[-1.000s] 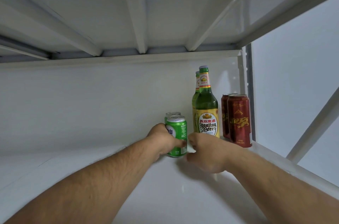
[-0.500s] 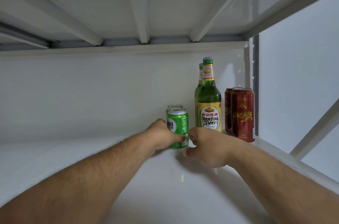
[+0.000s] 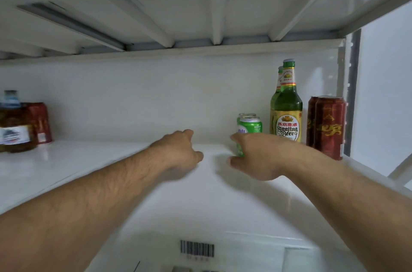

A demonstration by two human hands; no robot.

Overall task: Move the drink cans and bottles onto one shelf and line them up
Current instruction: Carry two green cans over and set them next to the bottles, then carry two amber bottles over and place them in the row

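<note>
Nearest, at the bottom edge, a barcode sticker (image 3: 197, 248) sits on the white shelf (image 3: 111, 167). Two bare forearms reach across it. The left hand (image 3: 178, 151) is curled into a loose fist, holds nothing, and is apart from the cans, to their left. The right hand (image 3: 256, 155) is in front of the near green can (image 3: 250, 129), its fingers bent toward the can's lower part; whether they grip it cannot be told.

On the right, far side of the shelf stand two green cans, one behind the other, then two green beer bottles (image 3: 288, 111) likewise, then two dark red cans (image 3: 329, 126) at the far right. At the far left stand one labelled bottle (image 3: 13, 124) and one red can (image 3: 41, 122).
</note>
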